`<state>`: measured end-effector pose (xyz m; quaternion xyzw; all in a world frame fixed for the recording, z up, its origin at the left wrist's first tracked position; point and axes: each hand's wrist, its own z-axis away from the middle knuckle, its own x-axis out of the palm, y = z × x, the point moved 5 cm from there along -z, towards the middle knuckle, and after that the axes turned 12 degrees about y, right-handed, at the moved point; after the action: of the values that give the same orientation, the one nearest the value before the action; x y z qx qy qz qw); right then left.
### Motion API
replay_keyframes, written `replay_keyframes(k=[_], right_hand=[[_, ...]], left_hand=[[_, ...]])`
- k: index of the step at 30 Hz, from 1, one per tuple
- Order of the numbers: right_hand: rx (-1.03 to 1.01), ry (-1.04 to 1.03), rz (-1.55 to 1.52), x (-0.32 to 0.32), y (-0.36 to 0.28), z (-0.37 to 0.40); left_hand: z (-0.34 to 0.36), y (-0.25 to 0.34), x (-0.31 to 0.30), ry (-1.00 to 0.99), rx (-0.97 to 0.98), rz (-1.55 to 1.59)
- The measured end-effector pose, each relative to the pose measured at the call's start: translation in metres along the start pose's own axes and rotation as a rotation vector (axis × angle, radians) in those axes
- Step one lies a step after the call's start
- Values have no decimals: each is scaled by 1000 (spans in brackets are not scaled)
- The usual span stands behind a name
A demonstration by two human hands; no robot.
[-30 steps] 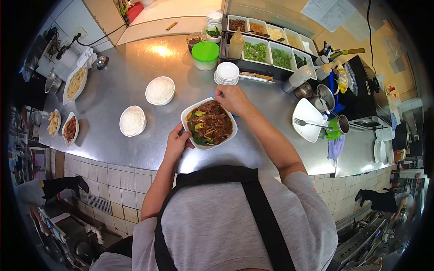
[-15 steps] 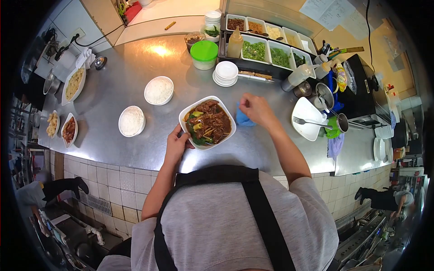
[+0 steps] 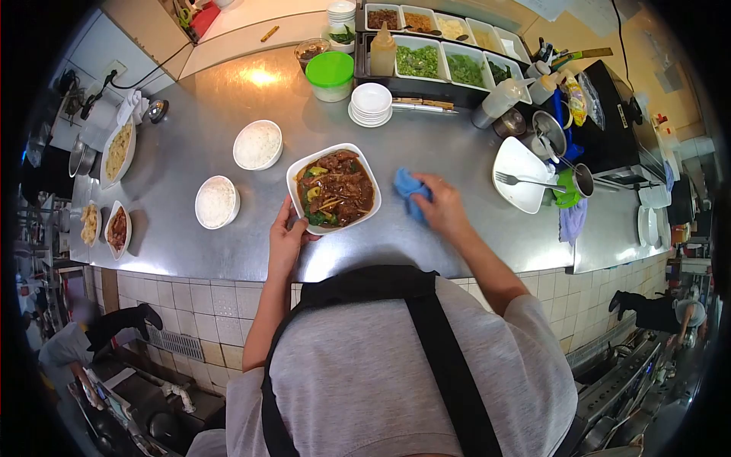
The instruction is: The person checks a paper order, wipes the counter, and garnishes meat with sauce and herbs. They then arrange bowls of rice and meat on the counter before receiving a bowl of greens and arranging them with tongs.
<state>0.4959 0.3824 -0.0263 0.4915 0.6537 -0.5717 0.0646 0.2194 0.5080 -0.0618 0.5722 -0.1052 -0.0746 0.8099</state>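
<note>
A white square bowl (image 3: 298, 175) of braised meat with greens sits on the steel counter (image 3: 426, 137). My left hand (image 3: 286, 238) grips its near rim. My right hand (image 3: 439, 204) is just right of the bowl, pressing a crumpled blue cloth (image 3: 407, 187) onto the counter.
Two white bowls of rice (image 3: 257, 144) (image 3: 217, 202) stand left of the dish, with more plated food (image 3: 117, 151) at the far left. Behind are a green-lidded tub (image 3: 330, 75), stacked small plates (image 3: 371, 102) and garnish trays (image 3: 434, 61). A white plate with a fork (image 3: 519, 183) lies right.
My right hand left the bowl's far rim and came down to the right with the blue cloth, now on the counter beside the bowl. My left hand keeps its grip.
</note>
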Motion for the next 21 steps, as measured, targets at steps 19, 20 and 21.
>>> replay_keyframes(k=[19,20,21], right_hand=[[420,-829,-631,135,-16,-101],[384,-861,-635,142,-24,-105],[349,-892,-639,146,-30,-108]], left_hand=[[-23,43,8,-395,17,-544],[-26,44,9,-408,11,-550],[-27,44,10,-421,5,-556]])
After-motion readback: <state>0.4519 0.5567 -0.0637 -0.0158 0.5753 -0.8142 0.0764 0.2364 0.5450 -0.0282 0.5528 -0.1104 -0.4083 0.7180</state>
